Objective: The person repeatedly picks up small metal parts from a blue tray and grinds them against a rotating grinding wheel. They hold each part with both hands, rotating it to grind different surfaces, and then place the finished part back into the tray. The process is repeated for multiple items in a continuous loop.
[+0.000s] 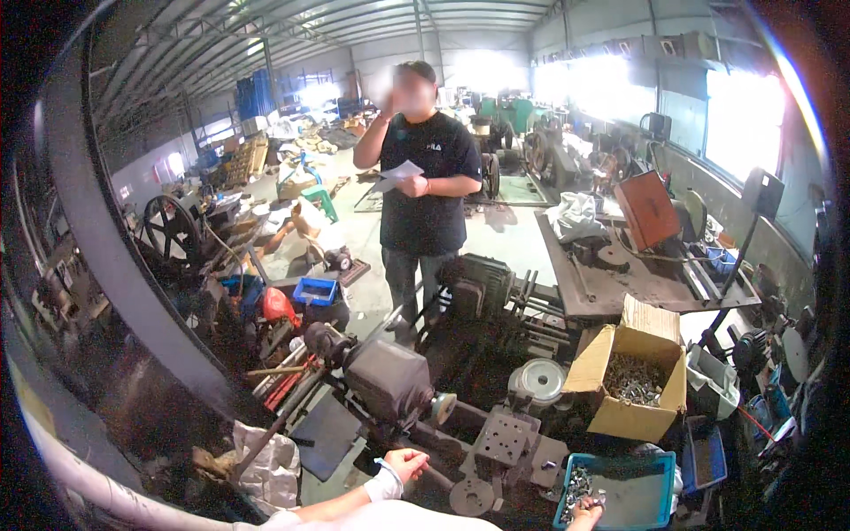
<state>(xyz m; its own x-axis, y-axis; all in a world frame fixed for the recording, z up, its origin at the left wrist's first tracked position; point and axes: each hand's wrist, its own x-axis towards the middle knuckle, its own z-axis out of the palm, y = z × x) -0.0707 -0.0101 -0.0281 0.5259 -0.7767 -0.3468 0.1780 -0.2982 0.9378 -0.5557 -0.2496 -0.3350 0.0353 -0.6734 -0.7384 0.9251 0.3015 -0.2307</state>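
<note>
My left hand [405,464], with a white band at the wrist, is in front of a dark lathe-like machine [390,376]. Its fingers are curled closed beside a dark bar, and I cannot make out what is in them. At the lower edge my right hand [584,514] is over the left side of a teal plastic tray [670,485]. Its fingers are closed around a small shiny metal part. More small metal parts [577,485] lie heaped along the tray's left side. Between my hands stands a block with several holes [505,440], next to a round dark flange [472,497].
An open cardboard box [633,420] of small metal pieces stands beyond the tray. Behind the machine a person [425,186] in a black shirt holds papers. A steel table [637,279] is at right, a slanting grey beam [146,274] at left, and a crumpled white sack [270,465] near left.
</note>
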